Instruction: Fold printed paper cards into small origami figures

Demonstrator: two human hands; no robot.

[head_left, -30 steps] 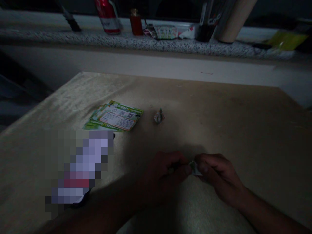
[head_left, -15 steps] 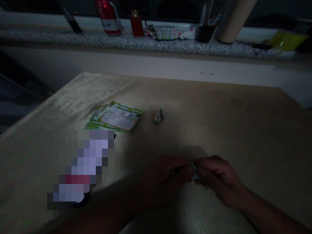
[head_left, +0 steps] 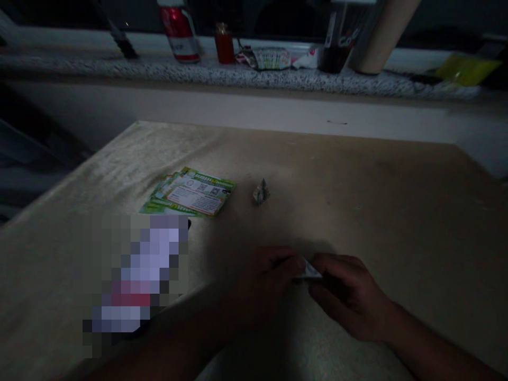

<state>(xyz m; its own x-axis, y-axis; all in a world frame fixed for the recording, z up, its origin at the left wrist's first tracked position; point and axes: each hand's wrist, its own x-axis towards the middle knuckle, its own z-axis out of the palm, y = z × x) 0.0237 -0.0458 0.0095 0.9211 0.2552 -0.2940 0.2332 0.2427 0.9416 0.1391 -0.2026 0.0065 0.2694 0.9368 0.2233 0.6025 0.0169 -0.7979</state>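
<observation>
White-and-green paper, a small folded scrap (head_left: pixel 308 272), is held just above the table (head_left: pixel 397 201), close to its near edge and a little right of centre. It lies between the two hands and touches both. Its long axis runs roughly left to right, with the right end tipped slightly toward the person.

The left hand (head_left: pixel 265 281) meets it from the left. Its fingers are curled, and thumb and forefinger are closed on the scrap's left end. The right hand (head_left: pixel 349 299) sits to the right and a shade nearer the body. Its fingers are curled too, with the tips pinching the right end. Neither hand is nearer than the other, since each has its own end. The light is dim, so I cannot tell which further fingers touch the scrap, or how it is creased.

Well beyond the hands, toward the far side, a small folded figure (head_left: pixel 261 191) stands alone. To its left lies a fanned pile of green leaflets (head_left: pixel 192 193). A blurred patch (head_left: pixel 135 275) covers something flat at the left, apart from the left forearm.

Behind the table a speckled sill (head_left: pixel 119 66) carries a red can (head_left: pixel 179 32), a small red bottle (head_left: pixel 224 45), a dark cup (head_left: pixel 337 47) and a pale roll (head_left: pixel 383 37).
</observation>
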